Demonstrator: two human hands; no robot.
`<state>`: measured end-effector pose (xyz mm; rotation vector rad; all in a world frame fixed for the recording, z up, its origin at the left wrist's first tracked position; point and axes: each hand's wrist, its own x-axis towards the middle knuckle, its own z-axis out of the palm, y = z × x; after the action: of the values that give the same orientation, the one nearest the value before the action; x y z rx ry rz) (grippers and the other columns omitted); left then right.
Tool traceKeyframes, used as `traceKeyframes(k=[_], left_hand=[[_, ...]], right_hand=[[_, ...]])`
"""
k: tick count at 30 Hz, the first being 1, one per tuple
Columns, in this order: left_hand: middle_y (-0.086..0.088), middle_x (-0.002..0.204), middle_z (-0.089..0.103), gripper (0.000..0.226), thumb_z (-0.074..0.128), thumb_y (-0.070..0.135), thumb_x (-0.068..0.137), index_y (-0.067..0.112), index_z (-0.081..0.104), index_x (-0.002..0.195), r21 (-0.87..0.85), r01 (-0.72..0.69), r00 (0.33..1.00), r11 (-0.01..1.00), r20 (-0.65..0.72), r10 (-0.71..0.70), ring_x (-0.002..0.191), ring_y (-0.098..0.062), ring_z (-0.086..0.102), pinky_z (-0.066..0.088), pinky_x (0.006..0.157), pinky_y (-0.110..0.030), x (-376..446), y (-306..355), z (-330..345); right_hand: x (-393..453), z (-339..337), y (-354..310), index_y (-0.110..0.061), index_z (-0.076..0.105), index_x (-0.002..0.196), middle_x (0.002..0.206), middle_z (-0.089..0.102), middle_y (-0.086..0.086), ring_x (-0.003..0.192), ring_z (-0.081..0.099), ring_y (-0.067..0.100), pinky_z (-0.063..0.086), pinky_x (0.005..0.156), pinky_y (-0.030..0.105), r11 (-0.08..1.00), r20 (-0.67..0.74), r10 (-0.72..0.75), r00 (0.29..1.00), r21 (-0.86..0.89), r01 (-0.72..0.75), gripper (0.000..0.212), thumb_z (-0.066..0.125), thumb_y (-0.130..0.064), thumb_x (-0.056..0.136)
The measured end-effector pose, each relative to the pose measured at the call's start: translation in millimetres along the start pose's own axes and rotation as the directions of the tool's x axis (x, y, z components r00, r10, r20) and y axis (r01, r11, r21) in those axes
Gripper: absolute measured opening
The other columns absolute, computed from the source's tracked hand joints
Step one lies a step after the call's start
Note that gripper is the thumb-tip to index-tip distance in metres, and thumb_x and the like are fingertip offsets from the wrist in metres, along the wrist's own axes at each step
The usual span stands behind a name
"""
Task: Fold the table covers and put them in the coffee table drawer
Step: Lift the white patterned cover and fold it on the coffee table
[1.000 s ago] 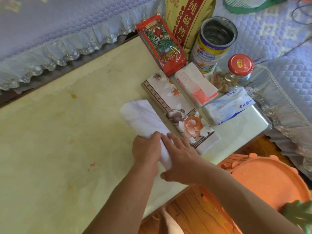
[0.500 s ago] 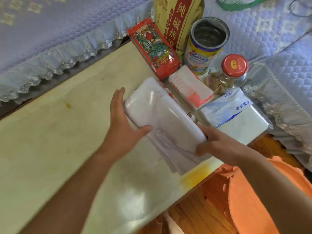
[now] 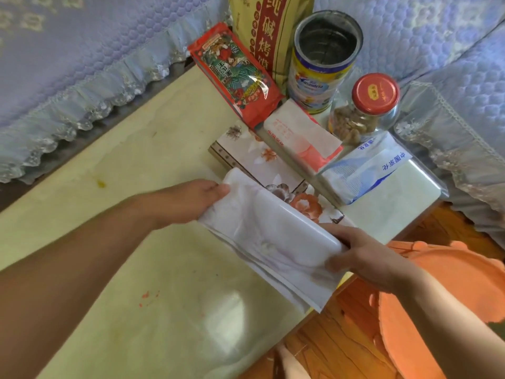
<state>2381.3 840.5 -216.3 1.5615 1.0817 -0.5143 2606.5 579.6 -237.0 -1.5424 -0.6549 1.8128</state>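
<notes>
Folded white table cover (image 3: 273, 242) is held off the bench (image 3: 123, 269), one end in each of the hands, probably so the stacked layers stay together as a bundle.

Left hand (image 3: 191, 201) is pinching the far end, thumb on top and fingers seemingly under. Right hand (image 3: 366, 258) is gripping the near end, thumb over the folded edge. Loose layer edges hang toward the bench's front edge, so the fold looks complete but not tight.

A second cover, floral-printed (image 3: 262, 160), is lying flat on the bench just behind, already folded; its near corner is hidden by the white one. It seems to be parked there pending stowage.

Clutter is grouped at the far right corner, likely to free the working area: red snack packet (image 3: 235, 75), open milk-powder tin (image 3: 322, 61), red-lidded glass jar (image 3: 366, 110), pink tissue pack (image 3: 300, 138), blue-and-white tissue pack (image 3: 366, 170).

Drawer is not in view. Judged stage: folding done for both covers, transfer to the drawer pending. Risk: hanging layers could slip apart in transit.
</notes>
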Motion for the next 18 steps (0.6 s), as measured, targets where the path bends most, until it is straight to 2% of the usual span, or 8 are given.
traceKeyframes(k=[2, 4, 6, 9, 12, 14, 16, 18], left_hand=[[-0.012, 0.111, 0.069, 0.058, 0.028, 0.054, 0.106, 0.009, 0.064, 0.112, 0.273, 0.062, 0.954, 0.96, -0.298, 0.023, 0.105, -0.034, 0.064, 0.049, 0.091, -0.04, 9, -3, 23], [-0.018, 0.108, 0.067, 0.059, 0.022, 0.05, 0.107, 0.007, 0.062, 0.107, 0.362, 0.08, 0.876, 0.929, -0.471, 0.108, 0.103, -0.038, 0.062, 0.048, 0.087, -0.042, 16, -14, 32], [-0.021, 0.104, 0.068, 0.057, 0.023, 0.049, 0.107, 0.006, 0.062, 0.104, 0.383, 0.042, 0.853, 0.923, -0.495, 0.167, 0.1, -0.039, 0.062, 0.049, 0.086, -0.043, 22, -27, 25], [-0.014, 0.089, 0.066, 0.052, 0.026, 0.047, 0.107, 0.009, 0.058, 0.093, 0.379, -0.061, 0.87, 0.923, -0.433, 0.235, 0.086, -0.034, 0.061, 0.044, 0.073, -0.037, 29, -42, 14], [-0.005, 0.078, 0.059, 0.048, 0.028, 0.046, 0.107, 0.011, 0.054, 0.087, 0.344, -0.133, 0.866, 0.929, -0.415, 0.278, 0.074, -0.026, 0.055, 0.036, 0.063, -0.036, 39, -41, 12], [-0.005, 0.079, 0.059, 0.048, 0.028, 0.046, 0.108, 0.011, 0.054, 0.088, 0.304, -0.14, 0.874, 0.942, -0.409, 0.262, 0.075, -0.026, 0.055, 0.037, 0.063, -0.036, 51, -43, 9], [-0.006, 0.085, 0.061, 0.049, 0.026, 0.047, 0.107, 0.011, 0.055, 0.09, 0.362, -0.1, 0.883, 0.927, -0.398, 0.25, 0.083, -0.031, 0.059, 0.041, 0.068, -0.037, 58, -50, 9], [-0.011, 0.098, 0.062, 0.049, 0.027, 0.046, 0.107, 0.014, 0.061, 0.092, 0.592, 0.043, 0.832, 0.804, -0.467, 0.3, 0.094, -0.035, 0.057, 0.046, 0.078, -0.044, 62, -60, 20]], right_hand=[[0, 10, 4, -0.028, 0.068, 0.126, 0.116, 0.068, 0.009, 0.108, 0.067, 0.031, 0.057, 0.091, 0.054, 0.99, -0.048, 0.008, 0.999, 0.144, -0.001, 0.055, 0.065, 0.009, 0.085], [4, 23, 6, -0.033, 0.065, 0.13, 0.12, 0.067, 0.008, 0.111, 0.066, 0.031, 0.055, 0.094, 0.055, 0.974, -0.057, 0.0, 0.998, 0.225, 0.013, 0.06, 0.063, 0.009, 0.087], [8, 34, 7, -0.036, 0.06, 0.135, 0.124, 0.066, 0.004, 0.115, 0.065, 0.027, 0.055, 0.096, 0.051, 0.971, -0.031, -0.011, 0.999, 0.239, 0.018, 0.062, 0.065, 0.005, 0.09], [16, 39, 12, -0.039, 0.054, 0.141, 0.131, 0.064, -0.001, 0.118, 0.065, 0.021, 0.056, 0.095, 0.044, 0.982, -0.018, -0.01, 1.0, 0.187, 0.014, 0.067, 0.068, 0.002, 0.09], [29, 38, 24, -0.047, 0.056, 0.135, 0.135, 0.06, -0.005, 0.117, 0.064, 0.021, 0.054, 0.099, 0.047, 0.99, -0.242, 0.035, 0.97, 0.141, -0.001, 0.069, 0.073, -0.002, 0.086], [38, 48, 28, -0.049, 0.05, 0.139, 0.139, 0.053, -0.01, 0.122, 0.059, 0.019, 0.054, 0.099, 0.046, 0.999, -0.346, 0.034, 0.938, 0.014, -0.032, 0.07, 0.072, -0.011, 0.085], [43, 67, 33, -0.045, 0.038, 0.148, 0.14, 0.043, -0.011, 0.124, 0.049, 0.016, 0.055, 0.095, 0.036, 0.97, -0.389, 0.036, 0.921, -0.207, -0.125, 0.067, 0.067, -0.026, 0.09], [42, 87, 38, -0.038, 0.037, 0.148, 0.139, 0.038, -0.005, 0.123, 0.037, 0.017, 0.045, 0.1, 0.032, 0.782, -0.525, -0.052, 0.849, -0.551, -0.293, 0.057, 0.058, -0.04, 0.095]])
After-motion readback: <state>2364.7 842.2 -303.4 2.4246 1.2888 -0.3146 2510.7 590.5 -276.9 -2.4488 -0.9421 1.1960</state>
